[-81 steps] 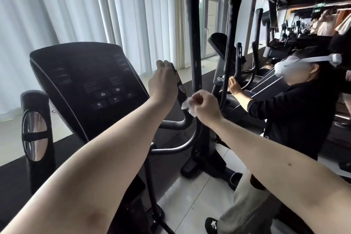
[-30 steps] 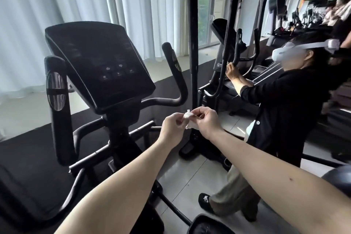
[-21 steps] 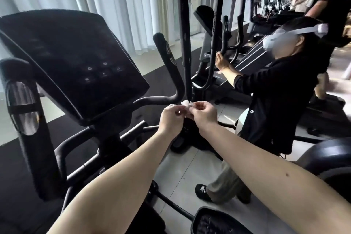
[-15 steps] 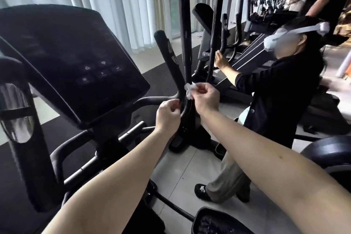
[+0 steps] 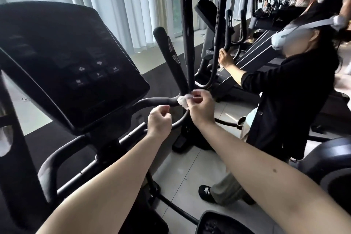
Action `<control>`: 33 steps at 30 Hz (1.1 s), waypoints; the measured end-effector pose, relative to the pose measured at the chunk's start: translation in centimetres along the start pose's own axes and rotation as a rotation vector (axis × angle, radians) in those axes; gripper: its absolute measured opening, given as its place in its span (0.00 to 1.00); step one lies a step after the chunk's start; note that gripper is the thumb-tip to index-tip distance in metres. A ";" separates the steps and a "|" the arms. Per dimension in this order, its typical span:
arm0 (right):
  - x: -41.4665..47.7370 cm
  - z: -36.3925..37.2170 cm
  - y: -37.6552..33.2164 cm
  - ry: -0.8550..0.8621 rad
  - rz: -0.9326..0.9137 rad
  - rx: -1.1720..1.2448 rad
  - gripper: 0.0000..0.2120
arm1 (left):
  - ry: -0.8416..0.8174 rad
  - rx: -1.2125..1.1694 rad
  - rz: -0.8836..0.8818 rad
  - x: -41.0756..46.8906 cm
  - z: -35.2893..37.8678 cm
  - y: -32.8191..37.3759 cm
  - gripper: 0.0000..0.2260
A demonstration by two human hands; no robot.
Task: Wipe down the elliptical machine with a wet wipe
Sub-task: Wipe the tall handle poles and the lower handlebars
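The right hand (image 5: 199, 106) pinches a crumpled white wet wipe (image 5: 182, 100) against the bend of the matte black tubular handlebar (image 5: 155, 100). The left hand (image 5: 159, 119), curled and empty, sits just below, having released the wipe.

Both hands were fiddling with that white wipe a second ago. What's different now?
The left hand has let go of the wet wipe and hangs lower, fingers curled on nothing. The right hand alone pinches the wipe and has lifted it to the bend of the handlebar. The console and the person alongside are as before.
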State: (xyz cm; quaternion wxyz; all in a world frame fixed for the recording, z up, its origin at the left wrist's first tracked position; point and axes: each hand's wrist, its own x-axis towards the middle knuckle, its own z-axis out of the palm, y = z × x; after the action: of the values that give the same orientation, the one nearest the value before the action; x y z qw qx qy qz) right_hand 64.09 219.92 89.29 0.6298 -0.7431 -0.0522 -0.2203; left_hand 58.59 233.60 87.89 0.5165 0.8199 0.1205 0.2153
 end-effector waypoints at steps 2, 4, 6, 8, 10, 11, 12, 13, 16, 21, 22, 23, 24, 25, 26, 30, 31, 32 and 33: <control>0.6 -0.3 -1.2 -0.010 -0.038 0.019 0.09 | -0.002 -0.026 -0.001 0.0 0.4 0.2 0.17; 1.0 -0.5 -1.3 -0.007 -0.051 0.045 0.09 | -0.003 -0.045 0.004 0.1 0.7 0.3 0.17; 1.0 -0.5 -0.6 0.039 -0.036 0.095 0.08 | 0.004 -0.060 0.004 0.1 1.0 0.5 0.16; 0.6 -0.1 0.1 0.054 -0.013 0.119 0.07 | 0.014 -0.064 0.001 0.1 1.1 0.7 0.16; -0.1 0.6 0.5 0.040 0.025 0.140 0.06 | 0.023 -0.062 -0.010 0.3 1.1 0.6 0.16; -0.2 0.9 0.6 0.036 0.039 0.163 0.05 | 0.027 -0.061 -0.016 0.3 1.1 0.6 0.16; -0.3 1.0 0.6 0.042 0.041 0.170 0.05 | 0.031 -0.063 -0.021 0.4 1.1 0.5 0.15; -0.3 1.1 0.6 0.054 0.039 0.173 0.05 | 0.034 -0.064 -0.024 0.4 1.1 0.4 0.15; -0.7 1.1 0.9 0.077 0.019 0.128 0.05 | 0.033 -0.050 -0.025 0.6 1.1 0.2 0.15; -2.1 0.5 2.0 -0.090 0.129 0.029 0.08 | 0.032 -0.060 -0.038 0.6 1.4 0.2 0.14; -1.6 0.1 1.6 -0.020 0.087 0.059 0.06 | 0.037 -0.062 -0.035 0.5 1.5 0.2 0.14; -0.8 -0.3 1.2 0.065 0.014 0.063 0.04 | 0.040 -0.060 -0.033 0.4 1.5 0.2 0.14; -0.1 -0.6 0.5 0.125 -0.070 0.057 0.02 | 0.040 -0.057 -0.035 0.4 1.4 0.2 0.15; 0.6 -0.8 -0.3 0.147 -0.132 0.052 0.03 | 0.039 -0.058 -0.039 0.4 1.4 0.2 0.15; 0.9 -0.8 -1.2 0.136 -0.179 0.059 0.04 | 0.036 -0.063 -0.041 0.4 1.4 0.3 0.15; -0.5 0.0 -2.7 0.088 -0.299 0.101 0.08 | 0.056 -0.076 -0.033 0.6 1.1 0.1 0.13; -0.9 0.4 -2.3 0.076 -0.277 0.112 0.11 | 0.060 -0.074 -0.032 0.5 1.0 0.0 0.13; -1.2 0.8 -1.6 0.058 -0.240 0.095 0.13 | 0.061 -0.070 -0.034 0.5 1.0 0.0 0.13; -1.5 1.2 -0.8 0.024 -0.194 0.027 0.13 | 0.061 -0.074 -0.034 0.3 1.0 0.0 0.12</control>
State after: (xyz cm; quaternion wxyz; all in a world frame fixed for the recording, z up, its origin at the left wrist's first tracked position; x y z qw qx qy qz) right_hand 62.75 221.51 89.33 0.6162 -0.7232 -0.1191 -0.2884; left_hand 59.37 232.95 87.55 0.5461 0.7913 0.1422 0.2356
